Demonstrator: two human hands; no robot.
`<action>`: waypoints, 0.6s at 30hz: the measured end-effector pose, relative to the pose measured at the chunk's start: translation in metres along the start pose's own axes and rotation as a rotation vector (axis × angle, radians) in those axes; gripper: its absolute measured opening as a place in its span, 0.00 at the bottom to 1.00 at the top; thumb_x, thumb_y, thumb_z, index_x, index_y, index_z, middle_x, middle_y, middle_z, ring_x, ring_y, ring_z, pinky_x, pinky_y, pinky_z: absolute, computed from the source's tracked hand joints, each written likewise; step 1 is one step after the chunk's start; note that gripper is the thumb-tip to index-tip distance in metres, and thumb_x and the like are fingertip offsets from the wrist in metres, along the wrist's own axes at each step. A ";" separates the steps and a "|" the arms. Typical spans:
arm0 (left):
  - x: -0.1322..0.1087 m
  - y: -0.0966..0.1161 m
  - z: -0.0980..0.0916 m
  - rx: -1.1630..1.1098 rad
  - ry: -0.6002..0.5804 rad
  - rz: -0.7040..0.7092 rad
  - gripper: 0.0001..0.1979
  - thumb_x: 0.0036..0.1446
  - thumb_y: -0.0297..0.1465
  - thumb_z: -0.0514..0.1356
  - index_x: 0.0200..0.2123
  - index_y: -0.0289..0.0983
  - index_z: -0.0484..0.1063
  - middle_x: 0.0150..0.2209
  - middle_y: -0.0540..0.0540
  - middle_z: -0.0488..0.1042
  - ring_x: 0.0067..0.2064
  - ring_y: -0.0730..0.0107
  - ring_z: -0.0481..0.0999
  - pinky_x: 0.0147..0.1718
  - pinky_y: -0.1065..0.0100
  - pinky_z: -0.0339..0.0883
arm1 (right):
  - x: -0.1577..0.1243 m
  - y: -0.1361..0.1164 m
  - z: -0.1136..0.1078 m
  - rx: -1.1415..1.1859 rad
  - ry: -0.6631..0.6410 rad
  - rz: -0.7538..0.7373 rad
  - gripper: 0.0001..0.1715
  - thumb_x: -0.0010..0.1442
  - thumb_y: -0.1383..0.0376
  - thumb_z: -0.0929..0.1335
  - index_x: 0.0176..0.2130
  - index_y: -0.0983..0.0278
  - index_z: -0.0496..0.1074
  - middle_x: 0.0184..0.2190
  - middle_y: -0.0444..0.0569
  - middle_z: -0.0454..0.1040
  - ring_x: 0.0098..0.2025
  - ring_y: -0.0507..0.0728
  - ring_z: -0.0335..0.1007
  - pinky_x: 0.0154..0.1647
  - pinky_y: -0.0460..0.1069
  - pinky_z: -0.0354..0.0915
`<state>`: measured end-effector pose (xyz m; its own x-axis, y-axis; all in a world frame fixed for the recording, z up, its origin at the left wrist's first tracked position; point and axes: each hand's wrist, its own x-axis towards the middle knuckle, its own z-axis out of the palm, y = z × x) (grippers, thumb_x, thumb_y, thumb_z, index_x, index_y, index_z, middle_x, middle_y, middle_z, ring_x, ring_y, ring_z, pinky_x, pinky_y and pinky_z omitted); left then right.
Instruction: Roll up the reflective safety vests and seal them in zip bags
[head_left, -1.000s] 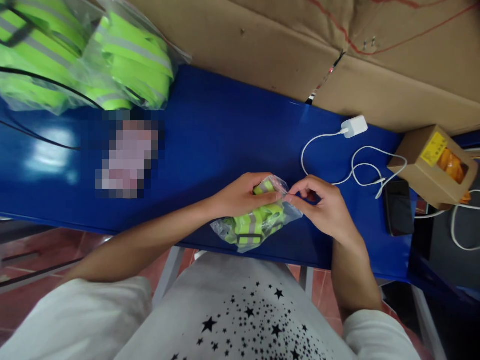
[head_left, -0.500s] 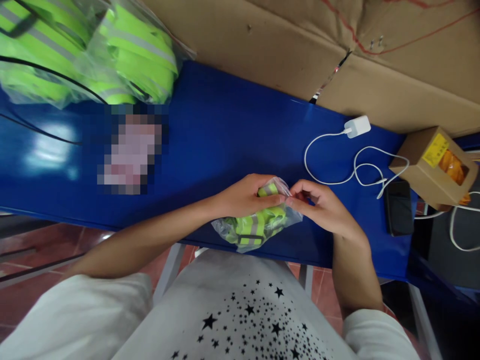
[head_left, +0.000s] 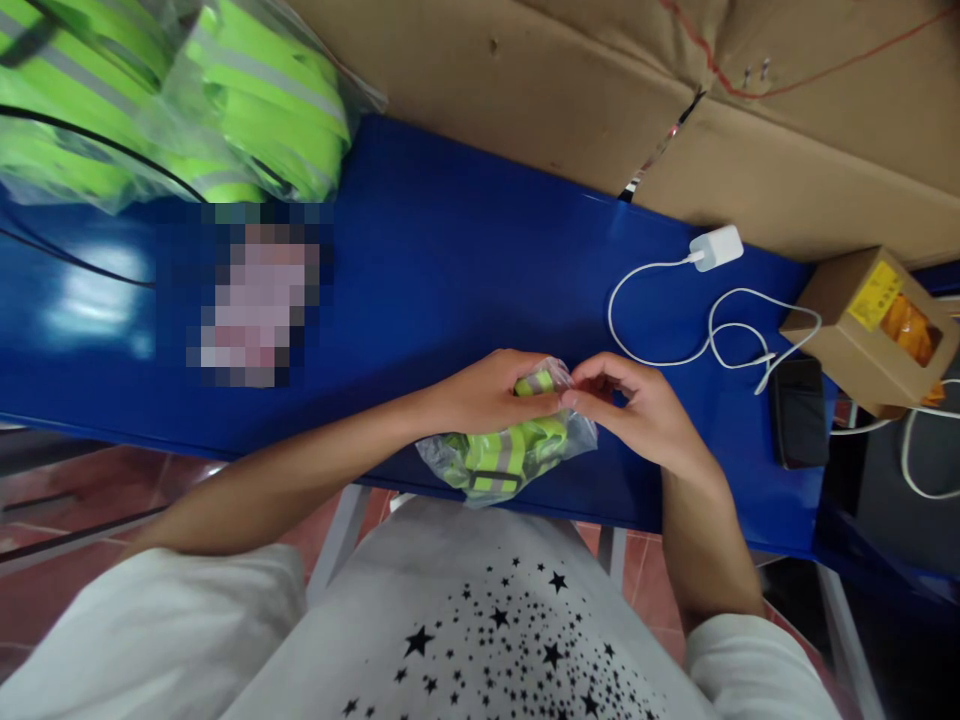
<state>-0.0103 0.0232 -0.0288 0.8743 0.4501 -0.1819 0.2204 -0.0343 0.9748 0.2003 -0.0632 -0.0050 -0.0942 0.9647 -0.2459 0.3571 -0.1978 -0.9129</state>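
A clear plastic bag (head_left: 506,455) with a folded neon-yellow reflective strap or vest inside lies at the front edge of the blue table (head_left: 465,250). Grey reflective stripes and a dark buckle show through the plastic. My left hand (head_left: 495,393) is closed over the bag's upper part, thumb pressed along its edge. At the bag's right top edge, my right hand (head_left: 626,400) pinches the plastic between thumb and forefinger. Both thumb tips nearly meet there. My left palm hides part of the bag.
Bagged neon-yellow reflective gear (head_left: 262,100) is piled at the back left, near black cables and a pixelated patch. To the right are a white charger (head_left: 716,248) with its cable, a black phone (head_left: 799,413) and a cardboard box (head_left: 862,330). Brown cardboard (head_left: 525,80) lines the back.
My right hand has shifted slightly left along the bag's edge, its fingers closer to my left hand. The bag has moved a little left with the hands.
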 end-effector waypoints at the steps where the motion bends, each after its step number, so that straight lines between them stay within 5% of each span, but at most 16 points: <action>1: 0.000 0.000 0.000 0.007 -0.004 0.000 0.16 0.67 0.44 0.61 0.43 0.36 0.78 0.31 0.52 0.75 0.30 0.74 0.69 0.30 0.73 0.58 | 0.000 0.000 0.001 0.010 0.009 -0.002 0.08 0.62 0.58 0.76 0.38 0.59 0.79 0.31 0.42 0.77 0.30 0.50 0.67 0.33 0.48 0.63; 11: 0.000 0.006 0.003 0.032 -0.014 -0.003 0.13 0.68 0.41 0.60 0.42 0.36 0.77 0.30 0.53 0.72 0.28 0.75 0.64 0.30 0.72 0.57 | 0.000 0.002 0.020 0.170 0.176 -0.025 0.06 0.61 0.61 0.76 0.38 0.60 0.81 0.33 0.44 0.80 0.32 0.52 0.72 0.33 0.49 0.66; 18: 0.000 0.002 0.001 -0.084 0.009 -0.030 0.16 0.67 0.43 0.62 0.43 0.36 0.79 0.33 0.50 0.77 0.31 0.72 0.72 0.31 0.71 0.61 | 0.003 0.011 0.001 0.339 0.294 -0.064 0.07 0.65 0.59 0.74 0.42 0.56 0.75 0.38 0.43 0.74 0.37 0.52 0.71 0.38 0.48 0.68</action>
<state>-0.0095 0.0227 -0.0269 0.8639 0.4576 -0.2105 0.2090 0.0546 0.9764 0.2028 -0.0623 -0.0162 0.1791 0.9756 -0.1272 0.0304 -0.1347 -0.9904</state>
